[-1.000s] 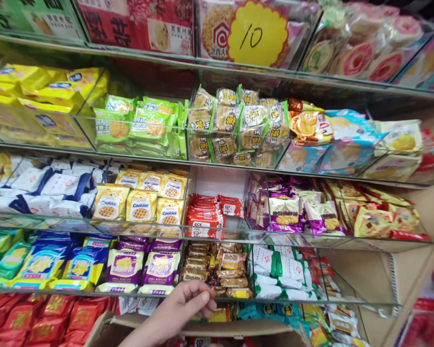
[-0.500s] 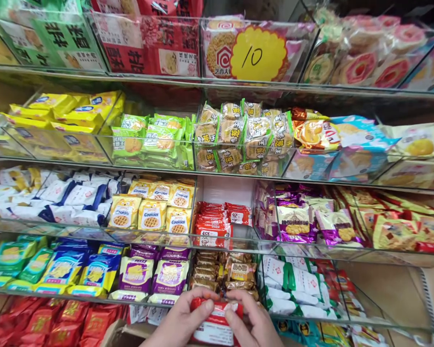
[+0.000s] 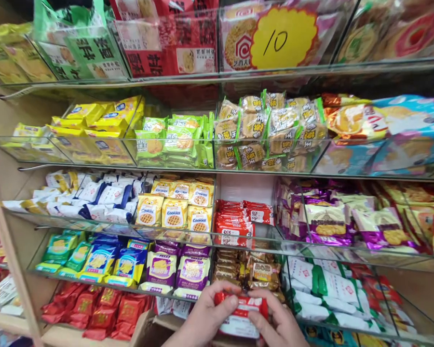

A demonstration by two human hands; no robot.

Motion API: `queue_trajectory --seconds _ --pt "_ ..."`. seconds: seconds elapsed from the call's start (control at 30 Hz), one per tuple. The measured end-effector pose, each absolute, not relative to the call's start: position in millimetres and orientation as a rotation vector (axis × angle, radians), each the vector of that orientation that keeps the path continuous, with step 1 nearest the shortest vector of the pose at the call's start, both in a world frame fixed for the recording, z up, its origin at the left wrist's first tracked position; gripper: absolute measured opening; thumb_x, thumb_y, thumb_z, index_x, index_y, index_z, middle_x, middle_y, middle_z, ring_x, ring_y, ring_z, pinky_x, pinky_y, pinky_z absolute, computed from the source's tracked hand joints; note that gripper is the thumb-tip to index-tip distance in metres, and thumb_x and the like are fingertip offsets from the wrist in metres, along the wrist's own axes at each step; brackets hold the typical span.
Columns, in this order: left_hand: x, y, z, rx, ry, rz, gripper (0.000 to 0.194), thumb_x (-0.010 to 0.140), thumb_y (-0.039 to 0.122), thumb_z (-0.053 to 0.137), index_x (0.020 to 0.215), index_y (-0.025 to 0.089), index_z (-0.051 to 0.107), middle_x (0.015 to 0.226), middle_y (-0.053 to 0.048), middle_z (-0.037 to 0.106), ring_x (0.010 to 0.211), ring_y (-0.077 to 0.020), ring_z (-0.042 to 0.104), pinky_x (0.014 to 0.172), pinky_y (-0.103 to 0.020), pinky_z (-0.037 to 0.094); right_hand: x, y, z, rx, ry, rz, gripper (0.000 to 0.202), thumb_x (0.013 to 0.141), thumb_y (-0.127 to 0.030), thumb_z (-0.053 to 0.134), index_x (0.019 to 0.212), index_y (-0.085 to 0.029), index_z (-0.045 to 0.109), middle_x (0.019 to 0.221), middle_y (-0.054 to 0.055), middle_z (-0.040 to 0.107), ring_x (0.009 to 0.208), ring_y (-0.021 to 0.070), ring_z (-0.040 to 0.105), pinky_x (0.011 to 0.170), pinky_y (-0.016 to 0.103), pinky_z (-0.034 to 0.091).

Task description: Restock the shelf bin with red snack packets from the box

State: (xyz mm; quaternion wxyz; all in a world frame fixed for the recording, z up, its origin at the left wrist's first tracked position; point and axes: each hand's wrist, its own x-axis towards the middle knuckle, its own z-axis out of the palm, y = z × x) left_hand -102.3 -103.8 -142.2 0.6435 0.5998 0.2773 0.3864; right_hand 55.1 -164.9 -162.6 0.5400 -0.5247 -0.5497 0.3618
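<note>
Low in the view, my left hand (image 3: 207, 315) and my right hand (image 3: 277, 319) grip a red-and-white snack packet (image 3: 240, 324) between them. Both thumbs press on its front, and the fingers curl behind, partly out of sight. It may be more than one packet; I cannot tell. Similar red-and-white packets (image 3: 233, 226) lie stacked in a shelf compartment above my hands. Just behind my fingers are brown-wrapped snack packets (image 3: 262, 272) in the compartment below that one.
Clear shelf fronts (image 3: 173, 153) and dividers separate the compartments. Yellow cookie packets (image 3: 175, 212) and purple biscuit packets (image 3: 193, 272) stand to the left. White-and-green packets (image 3: 321, 284) lie right of my hands. A cardboard box (image 3: 142, 330) is below. A yellow price sign (image 3: 285, 38) hangs above.
The view has turned left, so the shelves and my hands appear further right, and the left shelf end panel shows. Both hands still hold the packet.
</note>
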Motion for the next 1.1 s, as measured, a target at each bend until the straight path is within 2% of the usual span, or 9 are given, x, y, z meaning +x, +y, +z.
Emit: queue_trajectory --seconds 0.1,0.27,0.4,0.53,0.63,0.77,0.87,1.0,1.1 --pt "-101 -108 -135 1.235 0.642 0.843 0.043 0.063 0.041 0.073 0.096 0.016 0.061 0.08 -0.004 0.068 0.069 -0.0145 0.06 0.067 -0.026 0.045 59 -170 -155 -1.27 -1.266 0.959 0.042 0.077 -0.054 0.049 0.101 -0.019 0.051 0.07 0.0 0.06 0.051 0.013 0.057 0.048 0.026 0.048" --pt "-95 -104 -135 1.052 0.573 0.776 0.039 0.065 0.037 0.073 0.095 0.013 0.065 0.074 -0.004 0.069 0.07 -0.0154 0.063 0.071 -0.027 0.045 70 -170 -147 -1.185 -1.092 1.117 0.039 0.073 -0.05 0.058 0.097 -0.019 0.054 0.079 0.002 0.062 0.062 0.0147 0.058 0.047 0.027 0.052" --pt "-94 -103 -136 0.963 0.521 0.727 0.043 0.069 0.039 0.07 0.102 0.012 0.063 0.083 -0.008 0.07 0.077 -0.0198 0.065 0.075 -0.032 0.046 73 -170 -148 -1.164 -0.995 1.154 0.033 0.074 -0.049 0.057 0.091 -0.02 0.058 0.074 0.001 0.062 0.06 0.0151 0.058 0.043 0.027 0.051" --pt "-94 -106 -136 0.973 0.499 0.746 0.047 0.072 0.04 0.067 0.111 0.014 0.059 0.089 -0.008 0.069 0.082 -0.021 0.064 0.077 -0.033 0.046 74 -173 -148 -1.133 -1.046 1.128 0.038 0.073 -0.045 0.06 0.102 -0.022 0.054 0.084 0.002 0.064 0.067 0.0167 0.06 0.048 0.028 0.053" --pt "-93 -106 -137 1.006 0.539 0.805 0.045 0.075 0.04 0.064 0.112 0.017 0.056 0.092 -0.006 0.067 0.081 -0.0176 0.064 0.074 -0.029 0.047 72 -174 -151 -1.143 -1.145 0.951 0.039 0.072 -0.038 0.063 0.105 -0.022 0.05 0.09 0.004 0.065 0.074 0.0175 0.062 0.056 0.029 0.054" --pt "-92 -103 -138 1.008 0.528 0.678 0.039 0.078 0.047 0.057 0.104 0.019 0.053 0.094 -0.006 0.065 0.074 -0.0147 0.065 0.069 -0.029 0.048 67 -177 -160 -1.199 -1.371 0.284 0.021 0.078 -0.023 0.057 0.097 -0.022 0.051 0.102 0.008 0.06 0.095 0.02 0.057 0.083 0.039 0.048" --pt "-93 -101 -137 0.973 0.439 0.556 0.034 0.077 0.044 0.06 0.097 0.017 0.055 0.085 -0.005 0.066 0.071 -0.0144 0.065 0.069 -0.029 0.049 64 -180 -163 -1.166 -1.716 -0.02 0.023 0.077 -0.01 0.05 0.097 -0.022 0.054 0.108 0.008 0.055 0.106 0.0225 0.05 0.09 0.044 0.042" --pt "-97 -102 -138 0.933 0.416 0.634 0.026 0.07 0.026 0.071 0.09 0.013 0.06 0.084 -0.005 0.067 0.075 -0.0138 0.064 0.076 -0.03 0.049 64 -184 -163 -1.092 -1.831 0.176 0.044 0.074 -0.004 0.041 0.112 -0.023 0.049 0.124 0.01 0.044 0.118 0.0235 0.04 0.096 0.046 0.039" --pt "-98 -104 -138 0.968 0.404 0.65 0.026 0.071 0.027 0.07 0.091 0.012 0.061 0.084 -0.006 0.068 0.079 -0.0154 0.064 0.079 -0.032 0.048 66 -182 -166 -1.084 -1.603 0.35 0.035 0.079 -0.011 0.045 0.112 -0.023 0.048 0.123 0.009 0.045 0.117 0.0223 0.043 0.096 0.043 0.04"
